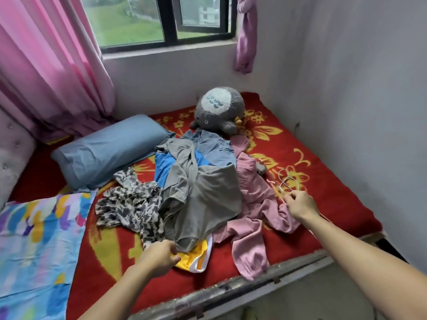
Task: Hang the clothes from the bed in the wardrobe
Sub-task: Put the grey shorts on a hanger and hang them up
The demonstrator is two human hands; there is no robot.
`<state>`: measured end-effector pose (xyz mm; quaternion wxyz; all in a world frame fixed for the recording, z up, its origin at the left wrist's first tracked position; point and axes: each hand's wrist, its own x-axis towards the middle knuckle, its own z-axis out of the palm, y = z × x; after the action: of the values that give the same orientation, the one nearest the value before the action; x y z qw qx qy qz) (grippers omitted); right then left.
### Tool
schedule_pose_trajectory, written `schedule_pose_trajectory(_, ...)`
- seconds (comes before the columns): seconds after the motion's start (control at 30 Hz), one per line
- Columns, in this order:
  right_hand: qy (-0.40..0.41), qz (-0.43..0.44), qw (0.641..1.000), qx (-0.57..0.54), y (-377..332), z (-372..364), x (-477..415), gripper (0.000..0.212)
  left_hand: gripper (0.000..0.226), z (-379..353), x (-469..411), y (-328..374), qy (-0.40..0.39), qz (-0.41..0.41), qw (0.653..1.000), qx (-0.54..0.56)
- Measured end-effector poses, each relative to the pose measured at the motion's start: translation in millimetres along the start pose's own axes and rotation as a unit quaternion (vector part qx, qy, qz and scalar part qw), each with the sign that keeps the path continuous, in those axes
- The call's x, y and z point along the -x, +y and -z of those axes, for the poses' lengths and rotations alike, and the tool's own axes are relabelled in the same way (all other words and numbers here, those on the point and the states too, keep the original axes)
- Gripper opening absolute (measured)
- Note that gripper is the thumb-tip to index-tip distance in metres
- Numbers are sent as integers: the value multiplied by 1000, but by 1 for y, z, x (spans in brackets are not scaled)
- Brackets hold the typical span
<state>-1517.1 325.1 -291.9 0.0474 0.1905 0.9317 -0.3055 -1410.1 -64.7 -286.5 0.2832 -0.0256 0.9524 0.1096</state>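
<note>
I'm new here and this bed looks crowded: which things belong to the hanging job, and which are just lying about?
Job: grey top, pink top, blue clothes, leopard-print cloth, yellow garment, hangers.
Lying about: pillow, plush toy, quilt, curtain.
</note>
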Motion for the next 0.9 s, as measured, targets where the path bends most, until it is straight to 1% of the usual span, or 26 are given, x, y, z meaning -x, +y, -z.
schedule_pose_trajectory(0.1, 12, -24, 1000, -2, 2, -20, -63, 24, 23, 3, -45, -2, -17, 4, 1000, -4)
schedule_pose_trajectory(0.17, 8, -44, 999, 3, 6, -43, -104, 23, 16, -1, -74, -9, -29, 15, 999, 2)
schedule_pose_trajectory(0.23, -7, -78, 997, 6, 14, -76, -141, 23, 15, -6, -100, -16, -49, 37, 998, 5)
schedule_pose_trajectory(0.33, -58, -142, 988, 3, 44, -148, -191, 23, 20, -13, -143, -27, -84, 63, 994, 5)
schedule_pose_trajectory(0.4, -122, -159, 980, 6, 61, -199, -208, 17, 18, -14, -170, -33, -97, 81, 992, 14)
schedule_pose_trajectory(0.5, -215, -127, 966, 59, 48, -238, -201, 10, 14, -15, -203, -39, -102, 94, 989, 42)
schedule_pose_trajectory(0.53, -225, -115, 964, 84, 37, -243, -195, 14, 15, -15, -212, -41, -101, 94, 989, 48)
schedule_pose_trajectory(0.63, -211, -58, 967, 134, 1, -256, -177, 34, 18, -11, -236, -52, -77, 100, 990, 56)
schedule_pose_trajectory(0.7, -227, -8, 966, 124, -26, -270, -161, 36, 22, -7, -256, -67, -50, 101, 993, 47)
schedule_pose_trajectory(0.8, -283, 65, 951, 106, -63, -301, -138, 33, 34, -5, -298, -94, 2, 111, 993, 38)
schedule_pose_trajectory(0.9, -330, 99, 933, 103, -87, -338, -122, 33, 43, -8, -348, -118, 47, 108, 993, 30)
